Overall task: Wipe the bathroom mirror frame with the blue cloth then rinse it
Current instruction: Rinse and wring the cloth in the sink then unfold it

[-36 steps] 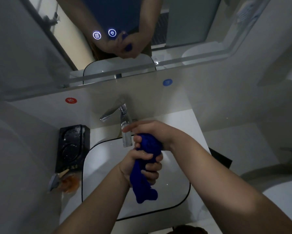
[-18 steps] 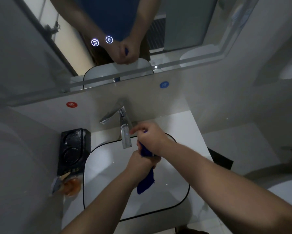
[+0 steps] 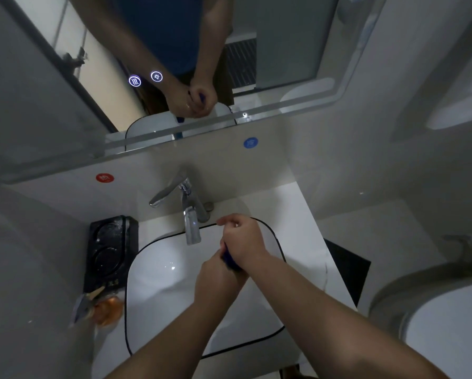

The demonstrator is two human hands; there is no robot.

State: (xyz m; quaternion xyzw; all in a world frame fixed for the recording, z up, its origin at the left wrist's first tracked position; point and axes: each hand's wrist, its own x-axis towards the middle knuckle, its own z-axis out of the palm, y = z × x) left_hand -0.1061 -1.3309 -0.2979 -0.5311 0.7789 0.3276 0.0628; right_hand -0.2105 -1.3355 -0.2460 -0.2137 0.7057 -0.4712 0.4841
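Wringing stage, by the look of it: both hands clenched on the cloth (image 3: 229, 259) over the basin (image 3: 158, 272), just right of the tap (image 3: 191, 228). Left hand (image 3: 215, 280) nearer, right hand (image 3: 243, 242) farther, fists touching, only a sliver of blue showing between them. No stream visible from the spout, though hard to tell in this dim light. Best to twist the fists in opposite directions, keep the bundle low over the bowl so drips land inside, then shift grip along the roll and squeeze again.
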